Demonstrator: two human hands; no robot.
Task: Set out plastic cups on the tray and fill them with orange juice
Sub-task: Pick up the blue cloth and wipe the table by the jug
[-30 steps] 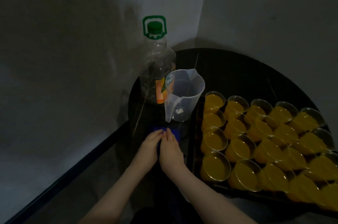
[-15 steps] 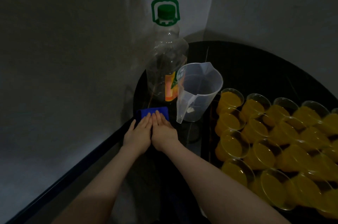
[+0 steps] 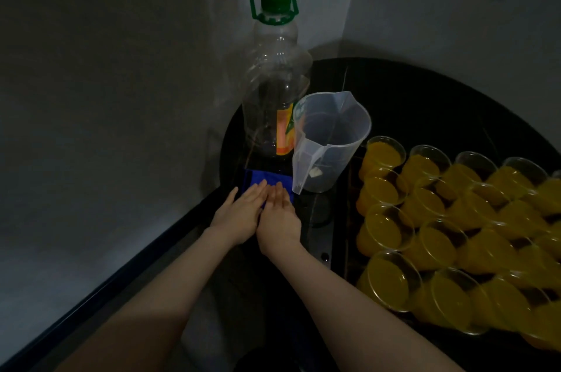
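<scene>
Both hands have slid away from the person and leftward over the past second, carrying the blue cloth [image 3: 267, 183] from in front of the jug [image 3: 329, 141] to a spot just before the bottle [image 3: 274, 83]. Left hand [image 3: 243, 213] and right hand [image 3: 279, 215] lie flat, palms down, side by side and touching, fingers stretched out on the cloth; neither grips anything. The cloth rests on the dark table [image 3: 425, 98], its far edge close to the bottle's base. That bottle stands capped and looks empty, and the jug beside it holds no juice that I can see. To the right, the cups [image 3: 425, 220] sit packed in rows on the tray [image 3: 352, 177], all those in view filled with orange juice, so pouring seems finished and this looks like wiping up spills. To do it well, I would keep the palms pressing evenly so the whole cloth drags, not just its near edge, and work in short strokes along the strip between wall and tray. Care is needed near the bottle: being empty and tall, it would likely tip at a nudge. The right hand should also stay clear of the jug's handle side and the tray edge, since jolting the tray could slop the brim-full cups.
</scene>
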